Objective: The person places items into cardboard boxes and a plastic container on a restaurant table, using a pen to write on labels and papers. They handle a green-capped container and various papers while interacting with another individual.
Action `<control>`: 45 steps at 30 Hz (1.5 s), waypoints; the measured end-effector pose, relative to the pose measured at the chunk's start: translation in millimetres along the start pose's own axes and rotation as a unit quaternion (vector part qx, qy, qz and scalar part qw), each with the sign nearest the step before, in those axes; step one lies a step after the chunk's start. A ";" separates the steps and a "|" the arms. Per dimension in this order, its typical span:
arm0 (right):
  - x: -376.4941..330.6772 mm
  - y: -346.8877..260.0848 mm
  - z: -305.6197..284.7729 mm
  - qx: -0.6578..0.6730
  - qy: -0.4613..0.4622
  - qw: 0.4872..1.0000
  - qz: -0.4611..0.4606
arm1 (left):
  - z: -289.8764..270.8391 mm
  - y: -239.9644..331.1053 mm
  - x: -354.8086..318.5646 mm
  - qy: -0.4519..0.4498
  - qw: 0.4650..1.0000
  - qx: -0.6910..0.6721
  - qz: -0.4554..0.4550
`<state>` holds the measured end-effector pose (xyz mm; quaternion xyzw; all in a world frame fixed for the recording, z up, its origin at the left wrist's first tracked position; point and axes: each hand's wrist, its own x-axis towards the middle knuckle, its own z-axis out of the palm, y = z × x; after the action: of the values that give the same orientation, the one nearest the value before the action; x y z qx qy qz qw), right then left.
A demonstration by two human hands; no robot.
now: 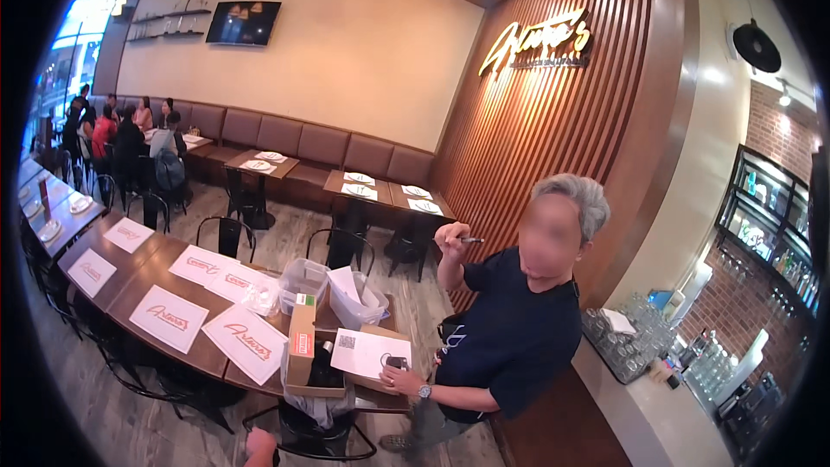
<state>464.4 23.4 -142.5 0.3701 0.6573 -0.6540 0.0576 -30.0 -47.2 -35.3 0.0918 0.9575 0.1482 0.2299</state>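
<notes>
My left hand [259,444] shows only small at the lower edge, near a black metal chair [320,448] and below the table end; its fingers are too indistinct to tell whether it is open or closed. My right hand is out of view. Across the table corner stands a person in a dark T-shirt [527,316]. One of that person's hands [452,240] is raised with a slim dark pen-like thing [472,240]. Their other hand [405,379], with a wristwatch, rests by a small dark object [397,363] on a white sheet [363,353].
An open cardboard box [302,329] holding a dark item, and clear plastic tubs [303,281], crowd the end of the long wooden table [121,296]. Printed placemats [169,317] cover it. Glasses [640,329] stand on the counter at right. Several people [130,134] sit far left.
</notes>
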 end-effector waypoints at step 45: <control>-37.4 -30.3 6.3 0.159 0.089 0.964 0.194 | -13.7 25.9 6.6 -0.015 0.999 0.034 -0.008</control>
<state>471.8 6.2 -97.7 0.5515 0.4635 -0.6905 0.0648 -39.4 -24.7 -18.0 0.0942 0.9590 0.1128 0.2425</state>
